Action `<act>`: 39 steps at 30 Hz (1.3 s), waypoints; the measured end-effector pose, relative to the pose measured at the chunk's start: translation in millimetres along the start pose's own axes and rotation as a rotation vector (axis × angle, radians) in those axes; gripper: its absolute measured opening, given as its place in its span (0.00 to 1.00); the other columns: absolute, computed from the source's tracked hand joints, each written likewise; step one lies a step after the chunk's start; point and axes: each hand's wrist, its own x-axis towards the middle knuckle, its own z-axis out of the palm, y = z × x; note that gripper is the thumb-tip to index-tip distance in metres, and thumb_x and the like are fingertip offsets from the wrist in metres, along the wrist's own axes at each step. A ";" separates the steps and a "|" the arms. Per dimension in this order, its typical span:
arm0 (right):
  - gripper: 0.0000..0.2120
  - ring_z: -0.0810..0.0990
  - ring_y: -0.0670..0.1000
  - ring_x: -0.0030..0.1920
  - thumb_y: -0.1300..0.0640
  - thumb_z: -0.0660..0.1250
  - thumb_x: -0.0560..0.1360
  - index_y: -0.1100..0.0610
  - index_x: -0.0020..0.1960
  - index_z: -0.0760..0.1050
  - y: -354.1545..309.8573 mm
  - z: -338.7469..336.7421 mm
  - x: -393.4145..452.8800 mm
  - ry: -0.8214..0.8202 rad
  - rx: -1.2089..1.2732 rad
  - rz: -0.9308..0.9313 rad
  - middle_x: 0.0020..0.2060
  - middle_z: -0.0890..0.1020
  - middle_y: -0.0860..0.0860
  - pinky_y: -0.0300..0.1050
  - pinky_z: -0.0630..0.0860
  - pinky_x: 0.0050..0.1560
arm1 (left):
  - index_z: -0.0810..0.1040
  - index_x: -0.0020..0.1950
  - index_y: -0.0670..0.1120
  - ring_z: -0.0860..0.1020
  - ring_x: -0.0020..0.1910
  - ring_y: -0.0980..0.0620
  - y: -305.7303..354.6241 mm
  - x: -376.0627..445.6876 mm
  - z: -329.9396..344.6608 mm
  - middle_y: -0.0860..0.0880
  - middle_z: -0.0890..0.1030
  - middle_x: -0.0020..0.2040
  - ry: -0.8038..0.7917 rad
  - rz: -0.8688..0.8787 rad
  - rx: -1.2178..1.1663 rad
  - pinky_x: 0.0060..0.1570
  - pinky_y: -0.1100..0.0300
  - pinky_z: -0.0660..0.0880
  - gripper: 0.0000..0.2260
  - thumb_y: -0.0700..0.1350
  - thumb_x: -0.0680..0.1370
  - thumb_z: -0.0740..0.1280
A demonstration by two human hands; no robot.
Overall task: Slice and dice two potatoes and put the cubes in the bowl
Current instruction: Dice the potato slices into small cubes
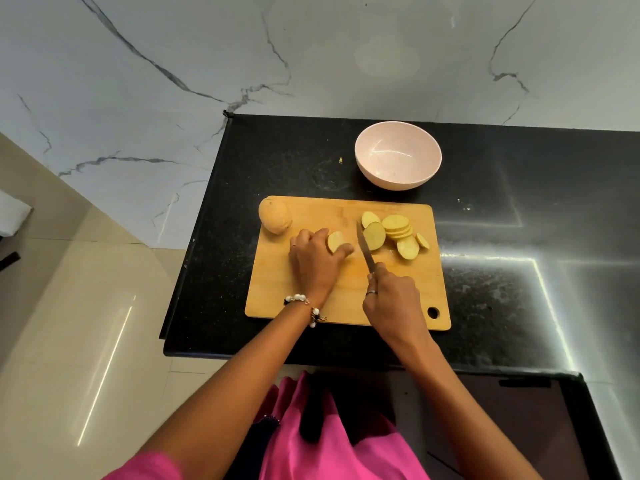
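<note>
Left hand (pixel 313 261) pinches the potato stub (pixel 335 241) mid-board, fingers curled round it. Right hand (pixel 393 299) is wrapped on the knife (pixel 365 249), blade just at 3 o'clock of the stub. Slices (pixel 398 233) pile further toward 3; the bowl (pixel 398 155) sits at 12 on the counter (pixel 519 202). Tuck those fingertips back, stub's tiny now.

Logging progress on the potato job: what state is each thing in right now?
Bowl: empty, upright.
Whole potato: uncut.
Potato end: part cut, held by left hand.
Slices: round, undiced, on board.
Knife: gripped by right hand.
</note>
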 end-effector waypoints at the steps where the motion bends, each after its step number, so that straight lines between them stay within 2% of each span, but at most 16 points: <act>1: 0.10 0.77 0.65 0.42 0.61 0.56 0.78 0.62 0.57 0.71 1.6 -0.6 0.9 0.015 0.001 0.011 0.41 0.80 0.63 0.46 0.61 0.35 | 0.76 0.61 0.44 0.71 0.55 0.45 5.4 -1.9 3.2 0.45 0.75 0.53 -0.022 -0.027 0.077 0.53 0.53 0.69 0.26 0.59 0.70 0.70; 3: 0.10 0.77 0.65 0.40 0.61 0.57 0.78 0.63 0.56 0.72 2.0 -2.1 1.0 0.031 0.022 0.015 0.39 0.80 0.63 0.46 0.62 0.34 | 0.74 0.60 0.43 0.70 0.56 0.45 11.8 -3.7 7.1 0.44 0.74 0.56 -0.026 -0.035 0.151 0.52 0.54 0.69 0.26 0.59 0.71 0.70; 6: 0.09 0.77 0.64 0.37 0.60 0.56 0.79 0.63 0.54 0.72 2.6 -2.5 0.7 0.039 0.038 -0.021 0.37 0.80 0.61 0.46 0.62 0.33 | 0.74 0.61 0.43 0.69 0.58 0.45 14.2 0.8 4.9 0.43 0.73 0.58 -0.057 -0.056 0.122 0.54 0.55 0.68 0.21 0.52 0.73 0.70; 10: 0.10 0.77 0.63 0.36 0.59 0.56 0.80 0.62 0.55 0.72 3.5 0.2 1.9 0.009 0.045 -0.088 0.35 0.80 0.60 0.50 0.67 0.33 | 0.74 0.66 0.45 0.70 0.58 0.46 2.7 14.1 -7.0 0.45 0.74 0.58 -0.152 0.079 0.119 0.58 0.56 0.69 0.20 0.46 0.74 0.70; 13: 0.14 0.78 0.62 0.39 0.58 0.55 0.80 0.62 0.62 0.70 6.9 5.4 7.5 -0.014 -0.041 -0.096 0.38 0.80 0.59 0.51 0.69 0.35 | 0.75 0.65 0.46 0.71 0.54 0.50 -8.6 29.0 -19.1 0.47 0.75 0.55 -0.289 0.223 0.105 0.55 0.61 0.69 0.20 0.43 0.73 0.71; 16: 0.19 0.77 0.61 0.43 0.58 0.55 0.80 0.60 0.70 0.64 10.0 12.5 15.1 -0.044 -0.162 -0.075 0.44 0.79 0.59 0.48 0.66 0.36 | 0.75 0.66 0.47 0.71 0.51 0.53 -9.9 40.0 -26.9 0.48 0.75 0.55 -0.388 0.294 0.112 0.51 0.65 0.68 0.21 0.41 0.73 0.72; 19: 0.21 0.77 0.61 0.46 0.59 0.55 0.80 0.59 0.72 0.60 11.0 17.4 16.6 -0.074 -0.210 -0.073 0.47 0.78 0.59 0.48 0.65 0.37 | 0.74 0.66 0.46 0.72 0.52 0.54 -7.9 40.5 -26.1 0.48 0.75 0.55 -0.371 0.268 0.103 0.51 0.65 0.69 0.23 0.42 0.72 0.72; 24: 0.20 0.77 0.62 0.45 0.57 0.53 0.81 0.60 0.72 0.61 13.3 21.4 7.9 -0.061 -0.162 -0.087 0.47 0.79 0.60 0.47 0.64 0.38 | 0.75 0.65 0.44 0.71 0.55 0.49 -1.0 22.4 -11.6 0.46 0.74 0.54 -0.195 0.190 0.090 0.51 0.62 0.68 0.27 0.54 0.70 0.73; 27: 0.18 0.78 0.62 0.43 0.56 0.53 0.81 0.61 0.69 0.66 11.7 18.2 7.8 -0.015 -0.099 -0.093 0.43 0.81 0.59 0.48 0.64 0.37 | 0.76 0.64 0.44 0.70 0.57 0.49 3.9 18.5 -5.1 0.46 0.74 0.56 -0.140 0.161 0.124 0.52 0.62 0.67 0.24 0.52 0.72 0.72; 32: 0.17 0.78 0.62 0.41 0.57 0.54 0.81 0.62 0.66 0.68 10.8 11.2 13.0 0.029 -0.049 -0.089 0.40 0.81 0.60 0.50 0.68 0.36 | 0.77 0.64 0.44 0.71 0.55 0.49 -1.7 33.6 -13.2 0.46 0.74 0.55 -0.266 0.244 0.120 0.54 0.61 0.68 0.19 0.46 0.74 0.71; 39: 0.21 0.77 0.61 0.46 0.57 0.54 0.80 0.57 0.73 0.60 15.0 19.3 18.6 -0.064 -0.187 -0.063 0.48 0.78 0.58 0.47 0.65 0.37 | 0.79 0.61 0.45 0.72 0.53 0.51 -5.1 43.1 -23.3 0.47 0.76 0.52 -0.395 0.397 0.093 0.50 0.65 0.69 0.17 0.39 0.73 0.71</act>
